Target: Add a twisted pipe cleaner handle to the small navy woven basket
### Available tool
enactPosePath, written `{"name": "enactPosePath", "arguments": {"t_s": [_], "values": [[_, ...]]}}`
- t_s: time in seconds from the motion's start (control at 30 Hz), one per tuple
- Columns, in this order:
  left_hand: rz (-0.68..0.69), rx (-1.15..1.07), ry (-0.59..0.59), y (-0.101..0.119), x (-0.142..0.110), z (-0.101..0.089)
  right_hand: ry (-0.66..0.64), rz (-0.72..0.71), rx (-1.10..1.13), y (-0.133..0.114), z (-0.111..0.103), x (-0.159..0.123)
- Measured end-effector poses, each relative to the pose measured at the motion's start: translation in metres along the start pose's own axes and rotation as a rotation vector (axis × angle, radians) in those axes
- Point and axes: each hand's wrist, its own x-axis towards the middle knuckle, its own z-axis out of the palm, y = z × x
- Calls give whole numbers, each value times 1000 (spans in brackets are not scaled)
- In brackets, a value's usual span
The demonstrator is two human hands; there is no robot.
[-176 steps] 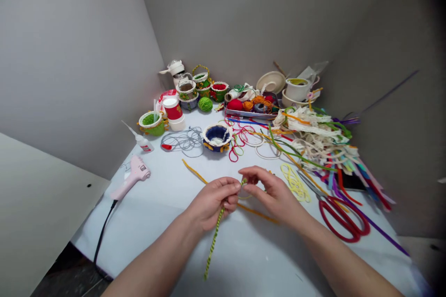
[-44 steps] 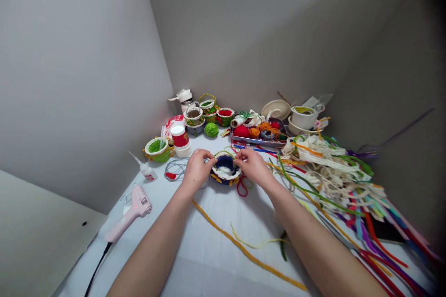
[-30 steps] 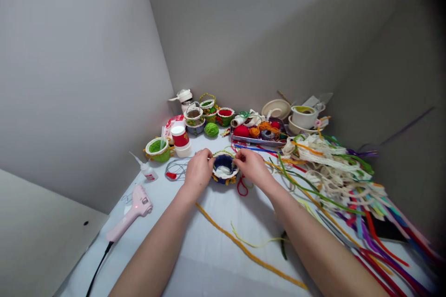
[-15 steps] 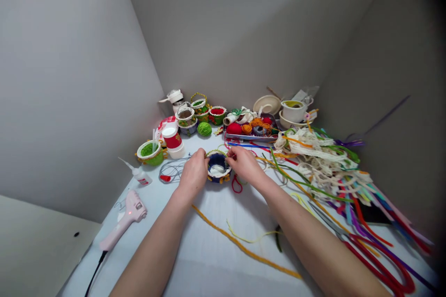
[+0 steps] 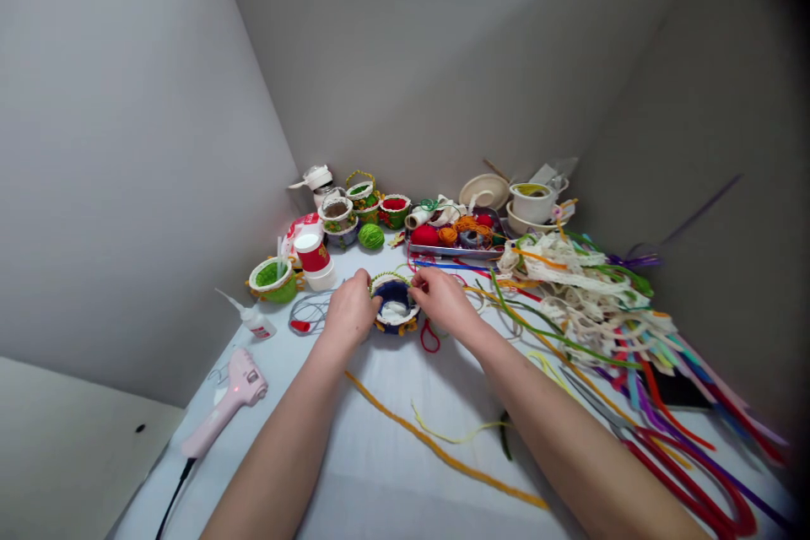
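A small dark blue basket (image 5: 393, 296) with a white rim and yellow trim below it stands on the table between my hands. A twisted yellow-green handle (image 5: 390, 275) arches at its far side. With fingers closed, my left hand (image 5: 352, 309) grips the basket at the left, where the handle meets the rim. My right hand (image 5: 441, 298) pinches the opposite side of the basket at its rim. Both sets of fingertips are partly hidden. Beside the basket, under my right wrist, lies a loop of red yarn (image 5: 430, 341).
A pink glue gun (image 5: 229, 398) and a glue bottle (image 5: 256, 321) lie left. Several finished baskets (image 5: 337, 211) and a tray (image 5: 456, 251) of yarn line the back. Lace strips (image 5: 573, 278), colourful cords and red-handled scissors (image 5: 696, 472) spread right. An orange cord (image 5: 436, 449) crosses the front.
My left hand has shifted slightly left along the rim, and more of the handle and the basket's left side shows. My right hand stays nearly in place.
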Motion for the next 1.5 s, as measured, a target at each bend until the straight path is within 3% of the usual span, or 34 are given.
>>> {"name": "enactPosePath", "arguments": {"t_s": [0.57, 0.97, 1.5], "values": [[7, 30, -41, 2, 5, 1, 4, 20, 34, 3, 0, 0], [90, 101, -61, 2, 11, -22, -11, 46, 115, 4, 0, 2], [65, 120, -83, 5, 9, -9, -12, 46, 110, 2, -2, 0]]}}
